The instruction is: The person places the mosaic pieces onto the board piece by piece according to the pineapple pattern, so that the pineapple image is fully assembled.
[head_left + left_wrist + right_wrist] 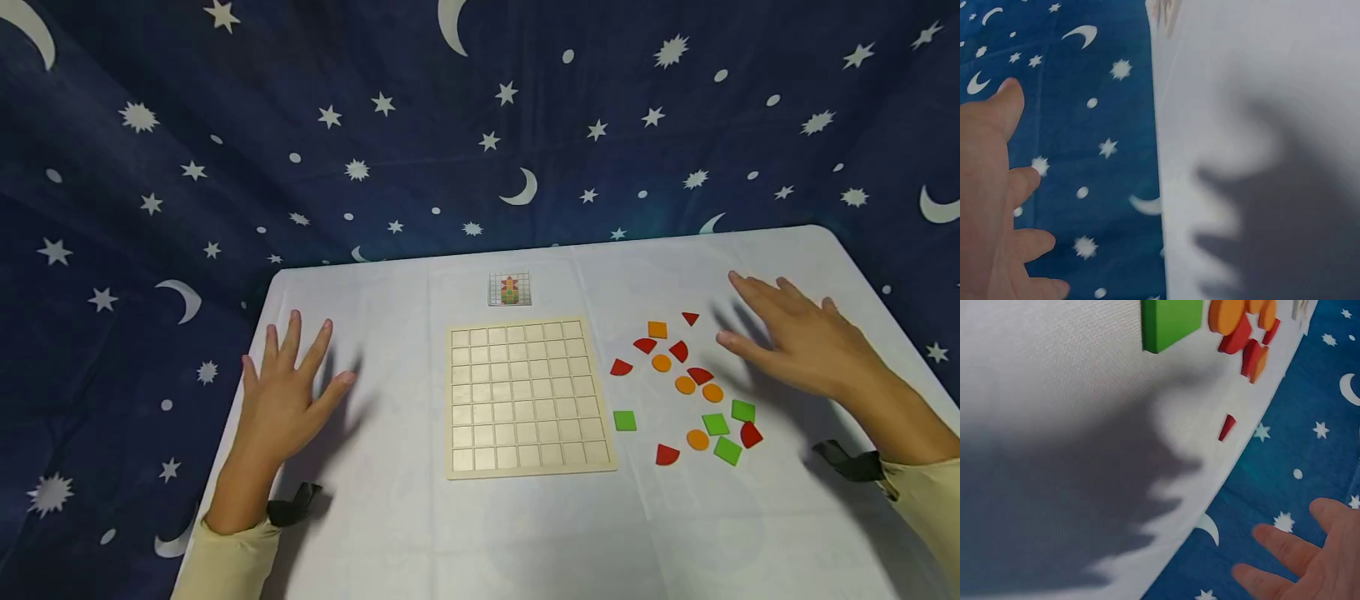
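White cloth covers your table; your left hand and right hand hover with fingers spread, holding nothing, flanking the gridded wooden board and flat foam shapes.

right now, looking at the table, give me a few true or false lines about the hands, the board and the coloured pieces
1. Both hands hold nothing. True: the left hand and the right hand are spread open over the table.
2. The grid board is full of pieces. False: its squares are bare.
3. The coloured pieces lie right of the board. True.
4. The small picture card lies at the table's near edge. False: it lies beyond the board.
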`<state>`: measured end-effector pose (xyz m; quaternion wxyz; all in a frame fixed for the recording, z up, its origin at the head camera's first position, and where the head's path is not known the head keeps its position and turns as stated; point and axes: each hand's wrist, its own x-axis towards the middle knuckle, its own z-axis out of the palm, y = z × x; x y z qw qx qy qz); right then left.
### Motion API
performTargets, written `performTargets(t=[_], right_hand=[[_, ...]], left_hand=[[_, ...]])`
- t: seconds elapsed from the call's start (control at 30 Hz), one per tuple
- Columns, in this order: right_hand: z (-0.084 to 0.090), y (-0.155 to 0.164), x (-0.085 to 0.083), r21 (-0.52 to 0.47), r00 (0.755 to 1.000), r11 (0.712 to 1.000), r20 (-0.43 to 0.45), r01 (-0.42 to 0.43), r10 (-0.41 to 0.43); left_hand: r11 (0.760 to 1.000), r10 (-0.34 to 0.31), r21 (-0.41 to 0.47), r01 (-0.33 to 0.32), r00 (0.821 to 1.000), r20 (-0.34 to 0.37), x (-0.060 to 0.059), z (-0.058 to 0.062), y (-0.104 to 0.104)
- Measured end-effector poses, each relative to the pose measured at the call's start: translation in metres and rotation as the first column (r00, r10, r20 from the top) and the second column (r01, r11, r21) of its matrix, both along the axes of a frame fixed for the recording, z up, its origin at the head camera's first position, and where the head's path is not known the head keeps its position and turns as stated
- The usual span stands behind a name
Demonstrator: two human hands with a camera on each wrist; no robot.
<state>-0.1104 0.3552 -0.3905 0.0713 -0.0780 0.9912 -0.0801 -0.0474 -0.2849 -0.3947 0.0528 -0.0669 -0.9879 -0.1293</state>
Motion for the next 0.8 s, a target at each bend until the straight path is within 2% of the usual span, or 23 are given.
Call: performTargets(t=[0.1,0.17,0.3,0.4,0.63,0.73,0.8], right_hand=[[-0.003,-0.004,-0.008,-0.011,0.998,1.000,0.064,-0.012,0.012],[-0.005,-0.008,-0.013,-0.006,0.995,1.000,0.093,-0.020,0.021],[-0.011,-0.015,-0.024,-0.025,0.992,0.999,0.119,-0.032,0.034],[-0.015,-0.019,-0.030,-0.060,0.991,0.998,0.126,-0.031,0.039],[-0.021,-0.021,-0.040,-0.141,0.993,0.990,0.108,-0.032,0.047],[-0.025,-0.020,-0.044,-0.164,0.995,0.985,0.074,-0.048,0.060],[-0.029,-0.019,-0.048,-0.177,0.996,0.982,0.055,-0.059,0.070]], left_hand=[[0.995,-0.035,0.088,0.036,0.999,-0.010,-0.004,-0.012,0.009],[0.984,-0.060,0.166,0.062,0.998,-0.020,-0.007,-0.021,0.015],[0.939,-0.087,0.331,0.097,0.995,-0.045,-0.014,-0.036,0.028],[0.898,-0.089,0.429,0.099,0.995,-0.042,-0.020,-0.046,0.039],[0.817,-0.103,0.574,0.064,0.994,0.036,-0.030,-0.056,0.066],[0.800,-0.139,0.595,0.080,0.989,0.053,-0.034,-0.059,0.074],[0.797,-0.165,0.595,0.101,0.985,0.053,-0.036,-0.062,0.078]])
